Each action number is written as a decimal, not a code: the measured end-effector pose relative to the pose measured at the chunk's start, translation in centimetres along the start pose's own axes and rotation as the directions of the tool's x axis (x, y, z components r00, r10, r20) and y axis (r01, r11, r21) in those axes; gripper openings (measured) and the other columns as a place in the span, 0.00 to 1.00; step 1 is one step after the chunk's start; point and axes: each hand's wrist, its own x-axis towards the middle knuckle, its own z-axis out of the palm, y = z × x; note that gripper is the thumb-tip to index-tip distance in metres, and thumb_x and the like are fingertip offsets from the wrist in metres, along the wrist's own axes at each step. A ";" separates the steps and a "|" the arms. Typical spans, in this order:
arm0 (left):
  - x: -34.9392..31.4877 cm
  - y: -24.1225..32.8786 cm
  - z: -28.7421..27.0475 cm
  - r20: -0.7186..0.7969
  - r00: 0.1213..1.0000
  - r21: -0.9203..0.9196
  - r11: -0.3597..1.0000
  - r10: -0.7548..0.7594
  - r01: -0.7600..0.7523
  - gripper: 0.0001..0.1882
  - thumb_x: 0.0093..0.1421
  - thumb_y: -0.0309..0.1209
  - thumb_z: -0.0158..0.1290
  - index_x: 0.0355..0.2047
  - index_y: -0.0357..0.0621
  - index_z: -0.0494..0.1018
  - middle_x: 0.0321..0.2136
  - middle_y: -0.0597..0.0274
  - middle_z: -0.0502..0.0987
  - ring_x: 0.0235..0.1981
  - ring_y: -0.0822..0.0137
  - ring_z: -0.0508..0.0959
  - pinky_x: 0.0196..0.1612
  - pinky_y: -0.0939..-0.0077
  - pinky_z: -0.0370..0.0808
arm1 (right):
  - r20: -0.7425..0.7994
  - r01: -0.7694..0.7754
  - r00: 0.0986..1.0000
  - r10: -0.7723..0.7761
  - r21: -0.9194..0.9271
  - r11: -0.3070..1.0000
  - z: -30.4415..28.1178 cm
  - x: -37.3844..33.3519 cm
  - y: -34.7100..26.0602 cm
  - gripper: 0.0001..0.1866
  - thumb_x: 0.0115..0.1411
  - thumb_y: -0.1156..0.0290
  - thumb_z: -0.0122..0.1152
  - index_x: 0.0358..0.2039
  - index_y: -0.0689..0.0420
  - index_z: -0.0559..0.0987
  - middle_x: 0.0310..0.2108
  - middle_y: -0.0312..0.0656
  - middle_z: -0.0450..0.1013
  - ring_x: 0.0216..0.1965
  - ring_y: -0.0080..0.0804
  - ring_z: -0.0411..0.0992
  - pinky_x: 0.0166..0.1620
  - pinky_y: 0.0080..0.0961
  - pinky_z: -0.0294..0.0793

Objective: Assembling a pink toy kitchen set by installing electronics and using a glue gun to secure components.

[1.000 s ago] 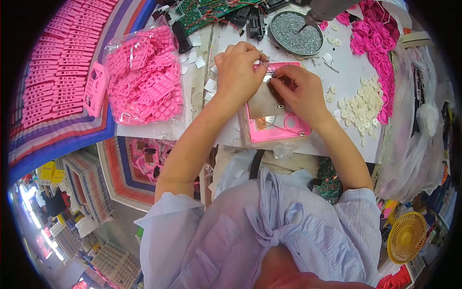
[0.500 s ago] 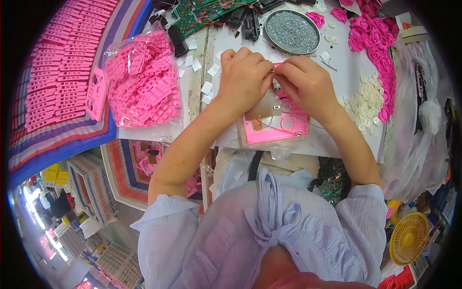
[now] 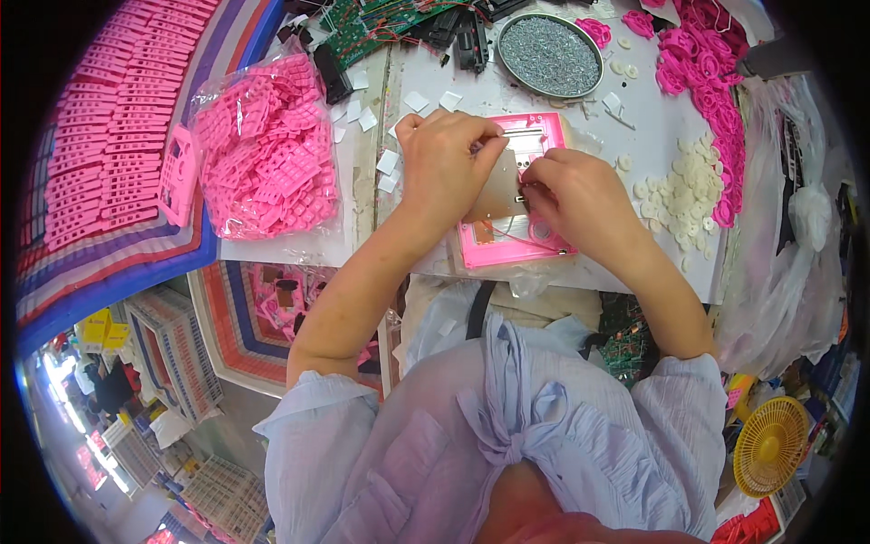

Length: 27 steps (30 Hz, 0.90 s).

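Note:
A pink plastic casing (image 3: 507, 253) lies on a pale pad at the table's front edge. Over its middle is a flat grey-brown board (image 3: 494, 188) with small parts along its right edge; a thin wire runs below it. My left hand (image 3: 444, 165) is closed at the board's upper left, thumb and forefinger pinching near its top edge. My right hand (image 3: 584, 195) bends over the casing's right side, fingertips pressed together at the board's right edge. Whatever those fingertips hold is hidden.
A round tin (image 3: 550, 56) of small screws stands behind the casing. White discs (image 3: 684, 199) and pink rings (image 3: 693, 68) are heaped at right. A bag of pink parts (image 3: 267, 154) lies left, near white squares (image 3: 417, 101) and green circuit boards (image 3: 372, 32).
My hands were together at the casing's top edge. The right has come down to the board's edge and the left has drawn slightly left, uncovering the casing's upper part.

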 end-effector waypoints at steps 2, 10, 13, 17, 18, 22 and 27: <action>0.0 0.0 0.3 -0.030 0.997 -0.011 0.998 0.069 -0.069 0.05 0.54 0.34 0.64 0.31 0.52 0.84 0.30 0.71 0.83 0.38 0.67 0.77 0.49 0.61 0.59 | -0.058 -0.007 0.998 0.009 0.039 0.999 0.7 -0.5 0.2 0.06 0.57 0.71 0.63 0.29 0.59 0.79 0.28 0.45 0.74 0.32 0.48 0.75 0.37 0.42 0.76; 0.2 0.0 0.7 0.011 0.976 0.040 0.975 0.217 -0.217 0.03 0.53 0.34 0.65 0.29 0.53 0.84 0.30 0.71 0.83 0.39 0.68 0.76 0.50 0.56 0.58 | -0.254 -0.083 0.955 0.153 0.268 0.960 0.7 0.7 -0.2 0.08 0.59 0.69 0.63 0.37 0.59 0.80 0.28 0.47 0.78 0.30 0.47 0.77 0.34 0.40 0.75; 0.4 0.1 0.6 0.031 0.964 0.115 0.957 0.264 -0.266 0.04 0.54 0.33 0.64 0.30 0.52 0.84 0.29 0.71 0.83 0.37 0.68 0.76 0.49 0.58 0.59 | -0.273 -0.072 0.951 0.147 0.267 0.961 1.3 1.6 0.6 0.08 0.60 0.69 0.63 0.35 0.60 0.80 0.27 0.48 0.78 0.29 0.48 0.77 0.33 0.40 0.75; 0.2 0.3 -0.1 0.107 0.991 -0.121 0.990 0.083 -0.070 0.05 0.55 0.32 0.63 0.33 0.50 0.83 0.30 0.69 0.82 0.35 0.66 0.77 0.49 0.60 0.60 | -0.250 -0.111 0.952 0.179 0.264 0.958 1.2 1.7 0.8 0.08 0.60 0.69 0.62 0.33 0.60 0.79 0.26 0.48 0.78 0.28 0.49 0.77 0.33 0.40 0.75; 0.2 0.1 -0.5 0.131 0.990 -0.136 0.990 0.061 -0.043 0.06 0.56 0.32 0.63 0.34 0.50 0.83 0.29 0.68 0.81 0.35 0.66 0.78 0.49 0.61 0.61 | -0.246 -0.114 0.952 0.183 0.272 0.956 1.3 1.7 0.9 0.07 0.60 0.69 0.62 0.33 0.60 0.79 0.26 0.48 0.78 0.28 0.49 0.77 0.33 0.41 0.75; 0.3 0.0 -0.5 0.144 0.988 -0.151 0.988 0.059 -0.037 0.06 0.58 0.33 0.61 0.35 0.49 0.81 0.30 0.67 0.81 0.34 0.65 0.78 0.49 0.62 0.62 | -0.244 -0.108 0.954 0.174 0.260 0.959 1.4 1.4 1.2 0.07 0.59 0.69 0.62 0.32 0.60 0.79 0.26 0.48 0.78 0.28 0.49 0.77 0.33 0.41 0.75; 0.2 0.2 -0.4 0.112 0.989 -0.055 0.995 0.095 -0.089 0.04 0.58 0.32 0.60 0.33 0.49 0.79 0.31 0.67 0.79 0.35 0.64 0.77 0.48 0.61 0.62 | -0.190 -0.090 0.979 0.075 -0.075 0.993 0.1 0.1 0.5 0.05 0.57 0.73 0.64 0.32 0.61 0.80 0.28 0.48 0.78 0.30 0.48 0.77 0.34 0.40 0.75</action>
